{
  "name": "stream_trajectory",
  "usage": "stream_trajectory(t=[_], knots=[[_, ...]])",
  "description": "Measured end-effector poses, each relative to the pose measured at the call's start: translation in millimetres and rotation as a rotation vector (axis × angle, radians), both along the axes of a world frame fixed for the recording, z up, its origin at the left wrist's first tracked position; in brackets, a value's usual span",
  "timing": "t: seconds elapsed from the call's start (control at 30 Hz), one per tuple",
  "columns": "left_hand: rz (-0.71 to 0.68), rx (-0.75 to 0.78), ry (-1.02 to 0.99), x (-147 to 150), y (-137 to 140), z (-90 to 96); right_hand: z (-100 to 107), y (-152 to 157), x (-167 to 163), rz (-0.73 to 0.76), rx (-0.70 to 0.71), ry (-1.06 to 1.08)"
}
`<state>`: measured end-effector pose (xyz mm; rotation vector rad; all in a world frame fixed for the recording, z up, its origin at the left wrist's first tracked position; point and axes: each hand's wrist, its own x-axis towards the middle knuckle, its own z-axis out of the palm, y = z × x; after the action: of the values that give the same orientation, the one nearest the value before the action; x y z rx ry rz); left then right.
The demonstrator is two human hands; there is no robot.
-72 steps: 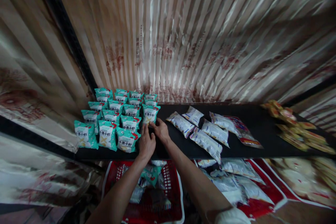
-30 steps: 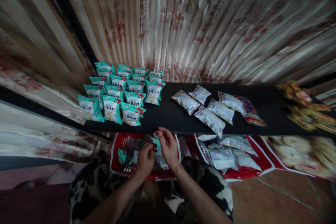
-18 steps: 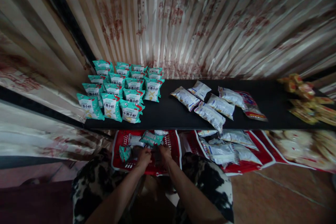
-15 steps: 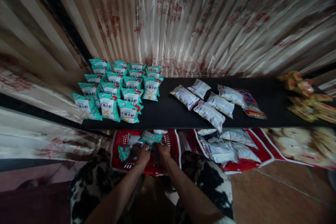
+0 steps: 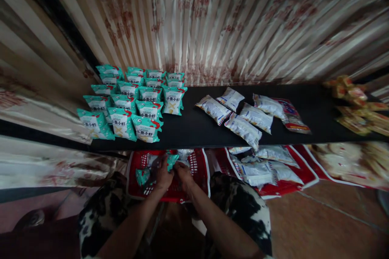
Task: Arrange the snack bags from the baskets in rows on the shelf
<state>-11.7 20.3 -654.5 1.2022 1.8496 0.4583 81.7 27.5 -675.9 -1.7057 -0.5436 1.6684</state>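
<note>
Flanking teal packet (image 5: 172, 162), angled inward: left hand (image 5: 164, 177), right hand (image 5: 184, 175).

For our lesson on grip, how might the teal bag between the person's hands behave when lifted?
The teal bag probably weighs little, as the similar bags on the shelf look small and puffed. It may crumple when squeezed, since those look soft-sided and creased.

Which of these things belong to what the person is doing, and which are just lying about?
Seem to belong:
- left hand and right hand
- teal bag at the hands
- red basket around it
- standing teal bags on the black shelf

Apparently just lying about:
- white bags on the shelf
- flat packet beside them
- yellow packets
</note>
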Motion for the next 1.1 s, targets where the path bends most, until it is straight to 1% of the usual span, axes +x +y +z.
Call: stream_trajectory(t=[0.17, 0.3, 0.4, 0.47, 0.53, 0.67, 0.77, 0.93, 1.03, 1.1], knots=[[0.03, 0.001, 0.018, -16.3, -4.4, 13.1, 25.7, -13.2, -5.4, 0.065, 0.043, -0.081], [0.044, 0.004, -0.03, -29.5, -10.6, 28.6, 44.8, -20.3, 1.1, 0.134, 0.137, -0.213], [0.024, 0.009, -0.119, -39.1, -13.8, 43.5, 58.3, -22.4, 9.5, 0.209, 0.285, -0.364], [0.0, 0.001, -0.188, -44.8, -15.1, 55.8, 68.6, -23.8, 15.7, 0.317, 0.411, -0.509], [-0.034, -0.003, -0.253, -50.0, -15.9, 69.5, 80.8, -25.6, 22.5, 0.435, 0.511, -0.605], [-0.112, 0.028, -0.338, -58.7, -16.9, 96.4, 107.9, -30.0, 38.1, 0.607, 0.614, -0.557], [-0.175, 0.066, -0.369, -62.2, -16.7, 116.1, 126.0, -33.4, 49.8, 0.688, 0.657, -0.494], [-0.372, 0.079, -0.398, -58.9, -15.0, 152.8, 152.2, -40.4, 65.1, 0.762, 0.693, -0.408], [-0.421, 0.09, -0.367, -53.7, -12.9, 172.7, 166.2, -45.1, 71.6, 0.784, 0.704, -0.334], [-0.455, 0.082, -0.367, -50.3, -10.9, 182.7, 172.6, -47.0, 74.8, 0.77, 0.712, -0.315]])
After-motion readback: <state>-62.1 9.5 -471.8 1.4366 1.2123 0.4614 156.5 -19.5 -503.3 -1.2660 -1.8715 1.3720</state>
